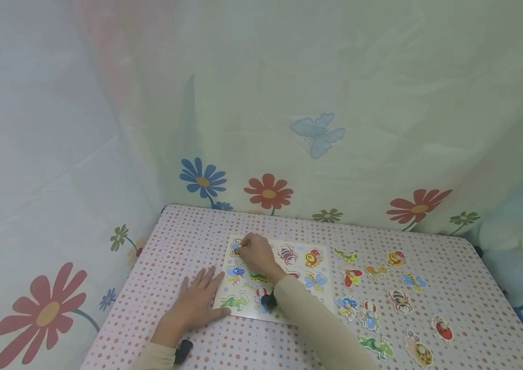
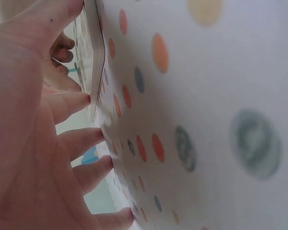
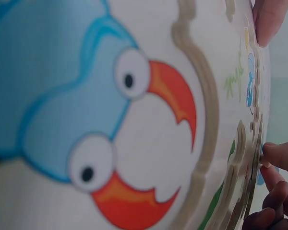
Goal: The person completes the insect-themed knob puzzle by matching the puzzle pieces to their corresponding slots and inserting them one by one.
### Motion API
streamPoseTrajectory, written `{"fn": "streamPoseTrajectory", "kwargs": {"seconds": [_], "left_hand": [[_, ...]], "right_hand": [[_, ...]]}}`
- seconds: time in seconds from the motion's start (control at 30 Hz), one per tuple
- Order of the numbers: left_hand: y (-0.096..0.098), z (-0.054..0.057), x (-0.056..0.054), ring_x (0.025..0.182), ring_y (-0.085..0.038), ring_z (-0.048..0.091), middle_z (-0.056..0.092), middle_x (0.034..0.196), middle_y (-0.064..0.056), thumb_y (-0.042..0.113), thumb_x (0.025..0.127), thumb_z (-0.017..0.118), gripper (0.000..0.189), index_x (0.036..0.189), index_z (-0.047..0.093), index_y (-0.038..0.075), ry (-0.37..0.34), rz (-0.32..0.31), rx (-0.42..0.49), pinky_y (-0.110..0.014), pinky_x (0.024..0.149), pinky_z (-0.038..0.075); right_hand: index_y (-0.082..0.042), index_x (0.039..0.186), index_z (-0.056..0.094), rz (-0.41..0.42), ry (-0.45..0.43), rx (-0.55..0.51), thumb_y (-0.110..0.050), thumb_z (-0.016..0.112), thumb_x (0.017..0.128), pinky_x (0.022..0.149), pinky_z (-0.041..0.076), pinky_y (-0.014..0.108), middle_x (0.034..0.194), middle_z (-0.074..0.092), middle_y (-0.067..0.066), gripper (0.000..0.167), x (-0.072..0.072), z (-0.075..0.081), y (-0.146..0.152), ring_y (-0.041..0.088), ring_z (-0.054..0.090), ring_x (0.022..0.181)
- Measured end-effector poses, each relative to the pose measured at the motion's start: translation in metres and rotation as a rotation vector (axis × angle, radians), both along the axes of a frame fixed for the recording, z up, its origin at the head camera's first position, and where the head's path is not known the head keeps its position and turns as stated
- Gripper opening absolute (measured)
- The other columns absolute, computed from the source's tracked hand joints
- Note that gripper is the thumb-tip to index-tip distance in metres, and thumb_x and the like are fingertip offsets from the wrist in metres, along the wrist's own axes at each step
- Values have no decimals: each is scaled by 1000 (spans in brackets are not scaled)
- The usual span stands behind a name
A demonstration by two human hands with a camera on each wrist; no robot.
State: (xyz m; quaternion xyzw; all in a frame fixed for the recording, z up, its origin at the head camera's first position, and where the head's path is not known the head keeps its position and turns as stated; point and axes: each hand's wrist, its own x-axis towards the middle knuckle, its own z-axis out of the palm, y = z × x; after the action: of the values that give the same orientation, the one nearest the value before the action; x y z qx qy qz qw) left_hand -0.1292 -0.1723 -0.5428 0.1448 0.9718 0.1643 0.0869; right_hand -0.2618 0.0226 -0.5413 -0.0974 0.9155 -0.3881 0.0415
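Dotted tabletop, insect board partly behind right hand.

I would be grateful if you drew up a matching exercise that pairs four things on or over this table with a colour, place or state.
Column one
1. Left hand
2. Right hand
3. Ladybird piece
4. Grasshopper piece

Column two
A. Mainly green, lying on the spotted tabletop
B. Fingertips at the upper-left part of the picture board in the head view
C. Red back with dark spots
D. Fingers spread, thumb at the board's lower-left part in the head view

Right pairs: 1-D, 2-B, 3-C, 4-A
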Motion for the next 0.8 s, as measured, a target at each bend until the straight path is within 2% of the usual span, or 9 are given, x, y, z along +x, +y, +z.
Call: {"fn": "streamPoseTrajectory", "kwargs": {"seconds": [0.27, 0.53, 0.67, 0.8], "left_hand": [[0, -2, -1, 149, -39, 17, 21, 164, -14, 69, 84, 64, 96, 157, 34, 15, 2, -1, -3, -71, 114, 11], [0, -3, -1, 149, -40, 18, 22, 164, -14, 69, 84, 65, 96, 157, 35, 15, 15, 0, -10, -71, 113, 12], [0, -2, 0, 149, -40, 18, 22, 164, -14, 68, 84, 65, 95, 157, 34, 15, 13, -2, -10, -71, 113, 11], [0, -1, 0, 149, -39, 18, 22, 164, -14, 67, 85, 65, 95, 157, 34, 15, 14, -7, -14, -71, 113, 11]], "right_hand": [[-11, 91, 69, 9, 25, 22, -17, 74, 89, 62, 49, 31, 81, 63, -4, 8, 1, 1, -1, 14, 56, 70], [-12, 92, 69, 5, 24, 37, -19, 72, 90, 65, 50, 31, 83, 63, -4, 9, 1, 1, -1, 13, 56, 71], [-10, 98, 69, 19, 44, 5, -18, 72, 91, 61, 49, 30, 79, 62, -3, 11, 5, 10, 4, 13, 55, 66], [-4, 105, 70, 66, 87, -58, -17, 73, 93, 51, 45, 30, 70, 57, 0, 19, 13, 29, 12, 14, 50, 55]]}}
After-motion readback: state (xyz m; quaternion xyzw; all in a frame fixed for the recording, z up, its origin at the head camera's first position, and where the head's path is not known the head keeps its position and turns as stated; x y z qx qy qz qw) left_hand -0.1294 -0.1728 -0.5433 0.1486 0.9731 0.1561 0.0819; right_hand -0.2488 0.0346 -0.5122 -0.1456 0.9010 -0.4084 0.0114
